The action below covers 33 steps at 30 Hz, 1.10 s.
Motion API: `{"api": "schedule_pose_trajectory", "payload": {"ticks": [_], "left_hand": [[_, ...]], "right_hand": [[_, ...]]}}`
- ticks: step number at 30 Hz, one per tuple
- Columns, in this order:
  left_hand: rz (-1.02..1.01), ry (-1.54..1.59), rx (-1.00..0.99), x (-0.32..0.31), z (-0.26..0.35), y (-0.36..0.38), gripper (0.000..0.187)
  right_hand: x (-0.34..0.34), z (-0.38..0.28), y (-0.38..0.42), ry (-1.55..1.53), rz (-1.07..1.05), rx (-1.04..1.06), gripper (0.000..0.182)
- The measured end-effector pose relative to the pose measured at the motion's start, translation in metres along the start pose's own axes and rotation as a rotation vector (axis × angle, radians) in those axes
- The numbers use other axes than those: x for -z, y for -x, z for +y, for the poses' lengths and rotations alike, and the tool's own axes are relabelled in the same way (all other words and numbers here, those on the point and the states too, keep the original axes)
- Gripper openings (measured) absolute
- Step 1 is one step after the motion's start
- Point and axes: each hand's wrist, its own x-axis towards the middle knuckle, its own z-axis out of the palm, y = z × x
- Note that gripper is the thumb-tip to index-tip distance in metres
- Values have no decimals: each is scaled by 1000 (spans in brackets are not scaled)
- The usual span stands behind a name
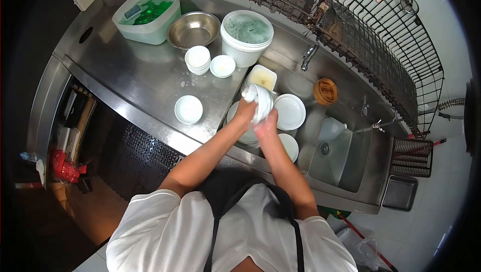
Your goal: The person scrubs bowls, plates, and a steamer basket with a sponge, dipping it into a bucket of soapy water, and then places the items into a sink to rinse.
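Over the left side of the sink, both hands are closed around a white bowl (262,102), which is tipped on its side; it may be more than one bowl nested together. My left hand (245,112) grips its near left edge. On the right edge is my right hand (266,125), slightly blurred. Beneath and around them are a white rectangular dish (263,77) with yellowish liquid, a round white plate (290,112) and another white plate (288,146). A single white bowl (189,109) rests on the counter to the left.
Stacked small bowls (198,59) and a shallow bowl (222,66) stand on the steel counter. Behind are a metal basin (193,30), a bucket of soapy water (247,35) and a tub of green liquid (150,16). A faucet (309,57) and wire rack (381,41) border the sink.
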Motion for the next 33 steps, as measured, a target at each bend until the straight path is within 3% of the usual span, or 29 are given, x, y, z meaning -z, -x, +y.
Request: {"api": "schedule_pose_trajectory", "payload": {"ticks": [2,5,9,12,14,15,16,18,21,25,28,29,32,33], "left_hand": [[169,62,-90,-14,33,21,31],[351,138,-272,-12,39,19,33],[237,-172,-331,-4,54,22,30],[124,-324,-282,-6,67,34,27],[82,-459,-272,-5,70,43,24],[111,-439,-328,1,52,31,21],[129,-400,-444,4,38,25,20],[101,-496,-377,10,41,26,33],[241,-608,-419,16,48,32,21],[160,-720,-341,37,63,33,25],[126,-900,-389,73,90,37,29],[161,-991,-415,84,108,44,31],[311,-1194,-484,133,141,53,14],[325,-1323,-630,152,150,58,12]], "right_hand": [[1,25,8,-27,112,73,36],[-9,38,29,205,221,287,36],[-45,12,47,1239,85,1203,34],[-32,-12,21,859,12,771,33],[2,-13,-9,577,113,538,36],[6,-9,-12,584,123,620,38],[-6,-12,-2,583,155,568,36],[-5,-6,-8,685,197,610,36],[-13,-1,2,704,316,388,36],[-5,4,-3,567,128,253,34],[8,2,5,337,44,-59,35],[28,1,0,321,-162,-193,36],[25,15,-5,482,-55,-113,40],[17,14,-6,489,-39,-107,41]]}}
